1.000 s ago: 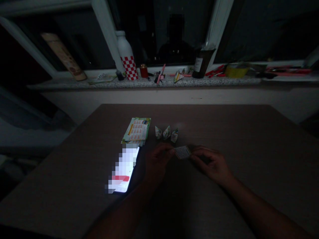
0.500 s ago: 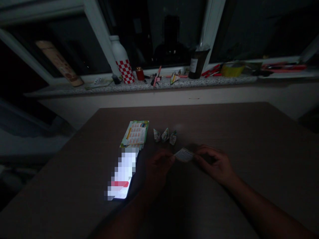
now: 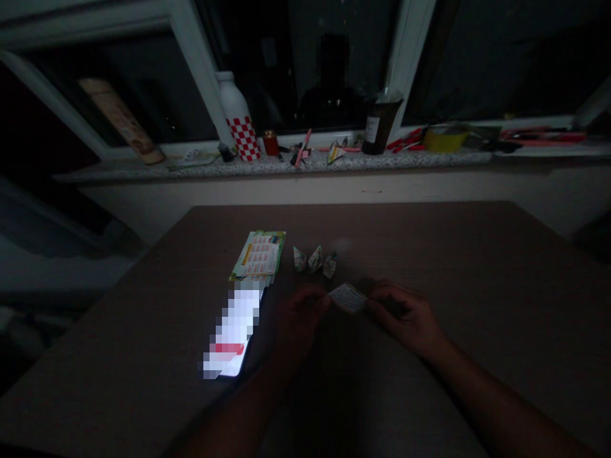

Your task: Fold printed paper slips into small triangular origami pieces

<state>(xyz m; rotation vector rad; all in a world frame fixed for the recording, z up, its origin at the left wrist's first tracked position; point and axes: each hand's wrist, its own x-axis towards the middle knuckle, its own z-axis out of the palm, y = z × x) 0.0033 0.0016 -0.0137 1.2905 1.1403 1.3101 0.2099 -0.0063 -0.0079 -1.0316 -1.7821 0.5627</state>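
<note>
A small folded paper (image 3: 348, 298) with printed lines, diamond-shaped from here, is stretched between my two hands above the table. My left hand (image 3: 301, 315) pinches its left corner between thumb and finger. The right corner is pinched by my right hand (image 3: 403, 312). Just beyond the paper stand three small folded paper pieces in a row: a left one (image 3: 299, 259), a middle one (image 3: 315, 259) and a right one (image 3: 330, 264). Dim light hides the paper's finer creases.
A lit phone (image 3: 233, 334) lies left of my left hand, below a stack of printed cards (image 3: 259, 256) on the brown table (image 3: 453, 254). Behind, the granite windowsill (image 3: 267, 167) carries a checkered bottle (image 3: 242, 124), a red jar (image 3: 270, 143), a dark pouch (image 3: 379, 127) and pens.
The paper now shows more of its printed face, looking taller and less flattened. Both hands appear shifted slightly left, each keeping its pinch.
</note>
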